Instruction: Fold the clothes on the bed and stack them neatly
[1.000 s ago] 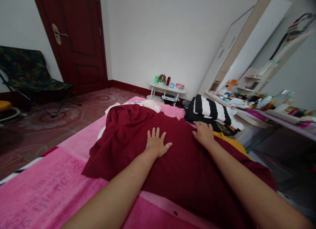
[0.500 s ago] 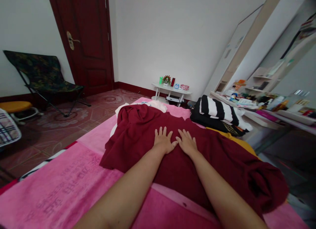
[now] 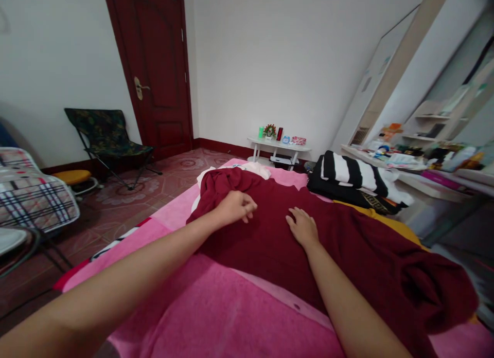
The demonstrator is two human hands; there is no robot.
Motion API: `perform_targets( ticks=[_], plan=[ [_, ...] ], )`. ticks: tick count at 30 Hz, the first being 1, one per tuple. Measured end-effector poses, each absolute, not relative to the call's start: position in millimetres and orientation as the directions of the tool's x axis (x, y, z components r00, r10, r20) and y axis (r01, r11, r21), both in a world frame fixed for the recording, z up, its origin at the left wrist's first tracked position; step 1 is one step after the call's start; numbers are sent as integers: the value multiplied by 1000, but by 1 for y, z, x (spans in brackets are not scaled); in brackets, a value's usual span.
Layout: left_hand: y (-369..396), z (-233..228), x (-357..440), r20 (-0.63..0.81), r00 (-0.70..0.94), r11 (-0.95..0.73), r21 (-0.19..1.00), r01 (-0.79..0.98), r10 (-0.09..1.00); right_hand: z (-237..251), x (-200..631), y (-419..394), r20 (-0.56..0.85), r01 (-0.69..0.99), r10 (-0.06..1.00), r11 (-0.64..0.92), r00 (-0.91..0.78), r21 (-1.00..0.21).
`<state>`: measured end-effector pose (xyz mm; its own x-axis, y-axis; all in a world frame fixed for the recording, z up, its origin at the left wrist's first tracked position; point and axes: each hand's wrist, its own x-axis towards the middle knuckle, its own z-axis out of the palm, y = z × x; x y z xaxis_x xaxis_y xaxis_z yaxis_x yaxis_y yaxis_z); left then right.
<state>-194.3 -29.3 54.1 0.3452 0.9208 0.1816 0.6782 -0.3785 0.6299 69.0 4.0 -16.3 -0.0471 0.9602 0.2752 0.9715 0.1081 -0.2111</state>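
Observation:
A dark red garment [image 3: 266, 245] is spread over the pink bed cover [image 3: 216, 317], bunched at its far left and right ends. My left hand [image 3: 236, 208] is over its left part, fingers loosely bent and apart, holding nothing. Whether that hand touches the cloth I cannot tell. My right hand [image 3: 304, 227] rests on the middle of the garment, palm down with the fingers slightly curved. White cloth [image 3: 257, 168] shows past the garment's far left edge, and yellow cloth [image 3: 376, 219] pokes out along its right side.
Folded clothes, a black-and-white striped one [image 3: 353, 173] on top, lie at the bed's far right. A cluttered dressing table [image 3: 420, 185] stands beyond. A small white table [image 3: 278, 143] is against the wall. A camouflage chair [image 3: 108, 134] and yellow stool [image 3: 73, 178] stand left.
My left hand has moved left, its flat spread fingers now bent. My right hand stays on the garment with its fingers more curved. The view has turned slightly left.

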Motion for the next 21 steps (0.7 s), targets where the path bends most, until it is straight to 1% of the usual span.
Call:
perform_targets(
  ticks=[1, 2, 3, 4, 5, 6, 7, 9, 12, 15, 17, 21],
  plan=[
    [-25, 61, -213, 298, 191, -342, 625, 702, 935, -16, 68, 4, 282, 972, 958, 108, -46, -209],
    [-19, 67, -232, 419, 29, -300, 598, 743, 907, -16, 67, 3, 289, 973, 956, 107, -43, -207],
    [-11, 72, -251, 498, -122, -231, 588, 775, 858, -16, 67, 3, 296, 973, 954, 106, -42, -203],
    [-3, 74, -268, 516, -259, -146, 619, 772, 817, -16, 66, 3, 300, 974, 953, 105, -41, -200],
    [6, 74, -284, 468, -375, -57, 681, 730, 800, -16, 66, 3, 306, 975, 951, 106, -42, -197],
    [15, 72, -297, 393, -450, 14, 741, 672, 802, -16, 66, 3, 311, 975, 949, 109, -44, -194],
    [23, 68, -307, 322, -490, 65, 781, 621, 810, -16, 65, 3, 317, 975, 947, 113, -47, -191],
    [36, 58, -318, 206, -507, 125, 830, 544, 837, -17, 65, 4, 323, 976, 945, 112, -46, -189],
    [46, 45, -318, 134, -508, 160, 855, 493, 851, -18, 65, 5, 333, 975, 942, 106, -36, -194],
    [48, 43, -317, 135, -536, 187, 844, 503, 833, -19, 65, 5, 356, 973, 934, 114, -37, -200],
    [47, 51, -324, 161, -564, 214, 814, 540, 810, -18, 65, 4, 362, 973, 932, 119, -40, -200],
    [49, 89, -343, 255, -612, 272, 724, 634, 749, -18, 64, 4, 365, 973, 930, 121, -41, -199]
  ],
)
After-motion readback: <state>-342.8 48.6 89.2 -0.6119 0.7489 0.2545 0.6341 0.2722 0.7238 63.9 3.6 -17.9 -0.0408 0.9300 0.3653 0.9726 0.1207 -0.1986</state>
